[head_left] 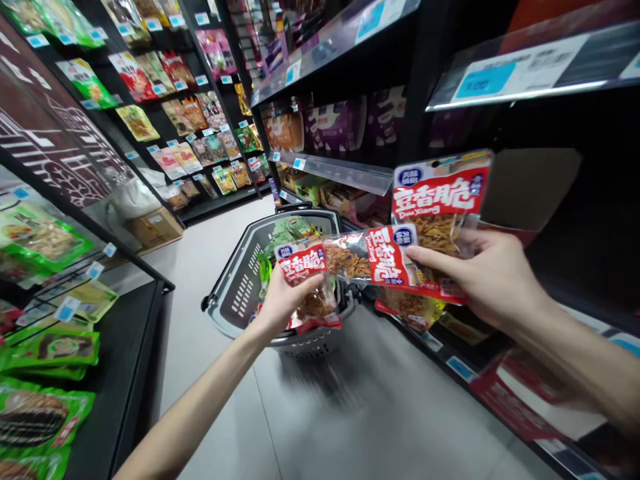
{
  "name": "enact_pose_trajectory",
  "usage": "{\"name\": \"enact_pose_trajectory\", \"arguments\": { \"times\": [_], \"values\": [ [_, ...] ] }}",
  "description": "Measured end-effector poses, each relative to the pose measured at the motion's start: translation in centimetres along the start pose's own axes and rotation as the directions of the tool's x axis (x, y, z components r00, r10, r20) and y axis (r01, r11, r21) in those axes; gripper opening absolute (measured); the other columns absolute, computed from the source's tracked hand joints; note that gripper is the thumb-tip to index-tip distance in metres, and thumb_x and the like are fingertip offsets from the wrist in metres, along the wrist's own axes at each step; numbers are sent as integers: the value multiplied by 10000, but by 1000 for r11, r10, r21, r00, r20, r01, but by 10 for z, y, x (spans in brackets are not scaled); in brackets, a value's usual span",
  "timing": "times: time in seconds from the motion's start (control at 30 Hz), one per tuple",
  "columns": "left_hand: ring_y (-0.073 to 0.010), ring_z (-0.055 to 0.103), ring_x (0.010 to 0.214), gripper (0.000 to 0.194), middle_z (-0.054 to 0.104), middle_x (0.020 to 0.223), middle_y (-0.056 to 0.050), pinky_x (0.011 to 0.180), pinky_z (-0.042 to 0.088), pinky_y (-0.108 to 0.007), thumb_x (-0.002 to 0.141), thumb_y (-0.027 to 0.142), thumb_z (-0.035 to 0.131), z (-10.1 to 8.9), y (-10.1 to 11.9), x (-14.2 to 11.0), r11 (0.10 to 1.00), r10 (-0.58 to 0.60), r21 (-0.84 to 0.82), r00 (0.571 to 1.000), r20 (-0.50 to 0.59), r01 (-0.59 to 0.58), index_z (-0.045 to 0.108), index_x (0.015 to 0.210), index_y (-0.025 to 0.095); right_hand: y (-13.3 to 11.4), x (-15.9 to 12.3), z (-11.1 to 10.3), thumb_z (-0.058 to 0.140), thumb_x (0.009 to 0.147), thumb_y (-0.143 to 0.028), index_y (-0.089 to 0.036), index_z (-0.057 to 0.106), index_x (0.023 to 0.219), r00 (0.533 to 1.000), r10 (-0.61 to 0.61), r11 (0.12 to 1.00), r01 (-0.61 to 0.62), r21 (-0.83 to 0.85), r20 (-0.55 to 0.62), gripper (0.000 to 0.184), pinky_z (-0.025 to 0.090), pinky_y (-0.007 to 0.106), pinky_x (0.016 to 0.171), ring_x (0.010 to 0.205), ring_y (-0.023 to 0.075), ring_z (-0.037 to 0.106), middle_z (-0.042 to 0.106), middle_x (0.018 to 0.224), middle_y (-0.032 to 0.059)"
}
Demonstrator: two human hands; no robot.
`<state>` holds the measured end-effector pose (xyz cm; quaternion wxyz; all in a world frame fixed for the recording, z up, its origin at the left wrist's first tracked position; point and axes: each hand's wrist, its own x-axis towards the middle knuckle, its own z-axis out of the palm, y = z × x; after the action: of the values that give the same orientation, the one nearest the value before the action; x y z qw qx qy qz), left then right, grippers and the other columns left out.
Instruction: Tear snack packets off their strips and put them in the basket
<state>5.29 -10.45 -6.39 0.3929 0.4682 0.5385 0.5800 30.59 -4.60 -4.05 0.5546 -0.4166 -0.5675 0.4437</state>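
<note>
By the shopping basket (230, 283), your left hand (280, 300) pinches a Dou Xiang packet (303, 267); your right hand (500, 277) pinches overlapping packets (443, 193), whose slick film could slip.

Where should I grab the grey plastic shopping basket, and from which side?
I'd take the grey plastic shopping basket by its left rim, reaching from above and outside, fingers curled over the edge. The rim flares outward there and looks bare. Your left hand holds a red-and-clear plastic snack packet, so free that hand first.
</note>
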Motion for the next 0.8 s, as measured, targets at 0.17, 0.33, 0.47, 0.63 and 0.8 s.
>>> {"name": "enact_pose_trajectory", "arguments": {
  "times": [0.17,0.33,0.47,0.63,0.8],
  "values": [
    [-279,600,1072,326,617,1146,-117,948,494,-493,737,350,751,-14,34,2,873,119,436,963,242,-218,670,997,172,-9,10,-5,883,626,-328,-190,756,961,997,17,998,-21,56,76,383,626,267,718,860,240,715,731,997,66],
    [-301,452,1271,211,475,1355,-88,1097,367,-484,752,308,738,8,56,5,669,279,468,779,561,-577,720,941,215,-19,10,-1,876,651,-357,-195,758,970,983,-11,999,19,-39,183,376,618,241,651,814,238,719,737,953,68],
    [-266,591,1091,294,596,1212,-83,986,469,-438,766,356,728,31,48,12,788,268,334,776,570,-517,690,1019,211,-20,3,4,857,692,-343,-191,750,993,966,6,1000,-11,19,258,353,619,249,670,821,238,717,735,964,69],
    [-230,657,915,324,687,1023,-82,842,533,-372,804,401,689,45,29,13,926,216,175,848,483,-336,670,1022,162,-13,0,6,828,743,-323,-175,730,1027,977,-4,975,-44,220,213,335,611,289,767,895,240,703,721,1022,80],
    [-212,668,955,404,696,1109,-96,869,535,-351,780,346,735,46,21,13,977,185,-159,937,296,-143,619,1116,155,-13,1,7,816,752,-304,-159,706,999,987,82,896,-135,423,141,306,604,358,824,874,234,701,714,1033,87]
  ]
}}
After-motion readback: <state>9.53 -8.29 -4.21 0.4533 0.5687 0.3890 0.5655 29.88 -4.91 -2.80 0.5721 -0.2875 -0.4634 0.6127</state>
